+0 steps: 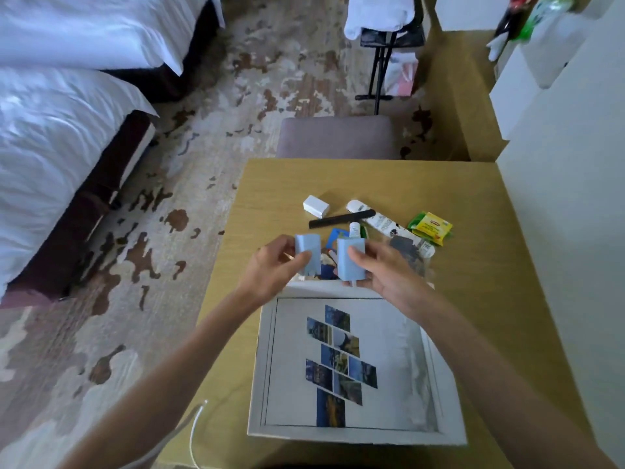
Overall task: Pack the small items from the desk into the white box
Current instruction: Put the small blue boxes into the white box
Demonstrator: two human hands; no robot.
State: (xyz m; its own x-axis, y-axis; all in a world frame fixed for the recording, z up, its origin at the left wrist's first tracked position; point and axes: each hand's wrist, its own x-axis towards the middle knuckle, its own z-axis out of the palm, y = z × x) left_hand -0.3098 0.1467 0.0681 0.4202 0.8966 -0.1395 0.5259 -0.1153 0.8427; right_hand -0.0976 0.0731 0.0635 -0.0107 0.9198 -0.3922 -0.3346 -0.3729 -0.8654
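The white box [355, 370] lies open at the near desk [473, 265] edge. Above its far rim, the left hand [274, 265] pinches one blue pack [307, 253] and the right hand [382, 269] grips another [351, 262]. The other small items [378, 221] wait beyond. Both holds look light, so a pack may slip and fall outside the box.

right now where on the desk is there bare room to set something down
Bare desk lies right of the white box, out to the wall, and along the far edge behind the small white box. The middle, from nail file to tea packets, is crowded.
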